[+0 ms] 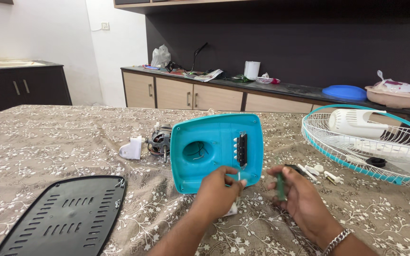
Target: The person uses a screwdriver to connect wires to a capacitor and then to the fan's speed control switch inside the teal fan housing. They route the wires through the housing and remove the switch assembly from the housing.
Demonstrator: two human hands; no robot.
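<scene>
The left hand (218,190) pinches the turquoise fan base's (214,147) lower edge; beside it, the right hand (296,195) grips a green screwdriver (280,186).

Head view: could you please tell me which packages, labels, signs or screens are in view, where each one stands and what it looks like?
Plastic bag: far counter, left end; crumpled, whitish-clear.
Wrapped packet: in the pink basin, counter's right end; white with red marks.
Wall socket plate: white wall, upper left; small, square.
No screens or signs show.
</scene>
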